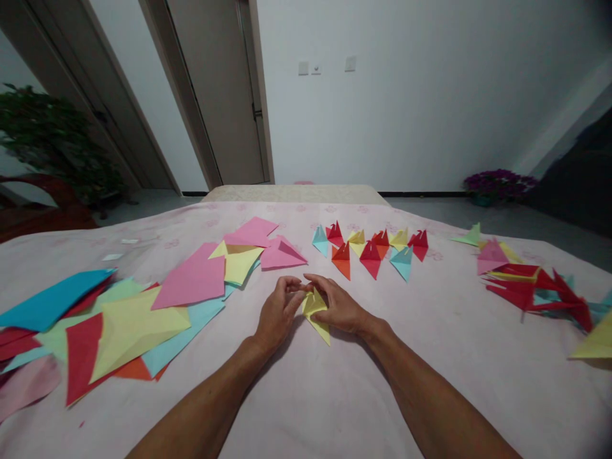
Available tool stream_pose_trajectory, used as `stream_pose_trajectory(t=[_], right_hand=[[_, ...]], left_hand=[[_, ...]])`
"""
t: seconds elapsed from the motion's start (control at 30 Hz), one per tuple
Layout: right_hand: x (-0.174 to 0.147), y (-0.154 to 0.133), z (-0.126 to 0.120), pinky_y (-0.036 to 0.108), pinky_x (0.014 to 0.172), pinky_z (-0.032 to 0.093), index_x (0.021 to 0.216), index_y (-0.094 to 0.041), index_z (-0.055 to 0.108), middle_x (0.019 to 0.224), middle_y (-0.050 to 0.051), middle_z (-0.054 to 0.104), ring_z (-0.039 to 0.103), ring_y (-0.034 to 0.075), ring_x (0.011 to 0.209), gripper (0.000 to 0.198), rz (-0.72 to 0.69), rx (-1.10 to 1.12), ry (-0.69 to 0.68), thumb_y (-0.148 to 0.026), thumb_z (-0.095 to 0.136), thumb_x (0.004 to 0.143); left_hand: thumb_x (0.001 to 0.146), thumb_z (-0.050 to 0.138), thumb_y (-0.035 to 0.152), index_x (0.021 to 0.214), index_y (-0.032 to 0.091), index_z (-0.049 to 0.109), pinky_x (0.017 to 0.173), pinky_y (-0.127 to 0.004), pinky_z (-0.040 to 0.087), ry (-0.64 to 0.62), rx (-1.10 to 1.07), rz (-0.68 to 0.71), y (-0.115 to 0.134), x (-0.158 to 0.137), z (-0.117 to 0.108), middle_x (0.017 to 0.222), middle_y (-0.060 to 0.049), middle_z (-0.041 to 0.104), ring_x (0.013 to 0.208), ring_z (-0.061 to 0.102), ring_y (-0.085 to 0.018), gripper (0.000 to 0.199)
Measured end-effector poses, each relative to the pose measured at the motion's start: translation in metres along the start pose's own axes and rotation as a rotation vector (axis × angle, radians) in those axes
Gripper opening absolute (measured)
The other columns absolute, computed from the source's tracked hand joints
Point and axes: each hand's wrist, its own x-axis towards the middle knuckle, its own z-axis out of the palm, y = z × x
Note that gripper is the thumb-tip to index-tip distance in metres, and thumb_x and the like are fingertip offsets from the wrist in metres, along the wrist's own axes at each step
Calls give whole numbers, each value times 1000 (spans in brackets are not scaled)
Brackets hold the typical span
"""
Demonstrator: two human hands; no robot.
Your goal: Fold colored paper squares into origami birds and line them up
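Observation:
A yellow paper crane [314, 307], folded flat with a long point towards me, is between my two hands over the middle of the table. My right hand [338, 305] grips its right side, thumb lying across the front. On the other side, my left hand [282, 307] has thumb and index finger pinched together at the crane's upper left edge. Fingertips partly cover the top of the fold. Just beyond my hands stand several small folded cranes, among them a red crane [371, 258], an orange crane [342, 258] and a light blue crane [402, 261].
Loose coloured sheets lie at the left, including a yellow sheet [138, 328], a blue sheet [62, 296] and a pink sheet [194, 277]. At the right is a pile of red folded papers [540, 290]. A pale pink cloth [430, 370] covers the table.

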Motion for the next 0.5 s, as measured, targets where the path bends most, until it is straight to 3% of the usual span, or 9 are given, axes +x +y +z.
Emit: stream_pose_trajectory(t=[0.1,0.2,0.4,0.5], right_hand=[[-1,4,-5,43,98,40,146,-23,40,128,11,57,52,27,113,88,-46,-227,-25,-25,75,66],[-3,6,-9,45,101,36,149,-24,34,134,12,53,48,29,119,90,-96,-324,-60,-38,76,71],[-6,4,-13,44,104,34,153,-25,27,136,13,52,44,29,123,94,-147,-375,-125,-48,74,75],[-6,3,-15,44,105,33,153,-24,26,137,12,50,43,29,124,97,-140,-375,-139,-40,76,71]], left_hand=[[76,75,41,107,25,59,91,-40,45,-107,147,106,0,-1,-3,110,-8,68,105,62,-27,39],[70,79,41,111,25,59,99,-45,40,-167,283,215,0,-1,-5,115,-8,66,110,60,-29,48],[75,76,38,120,28,54,113,-53,21,-269,435,242,-3,2,-7,122,-6,65,117,56,-29,51],[84,66,37,115,26,57,112,-51,23,-257,390,208,-4,3,-7,118,-6,66,115,57,-26,34]])
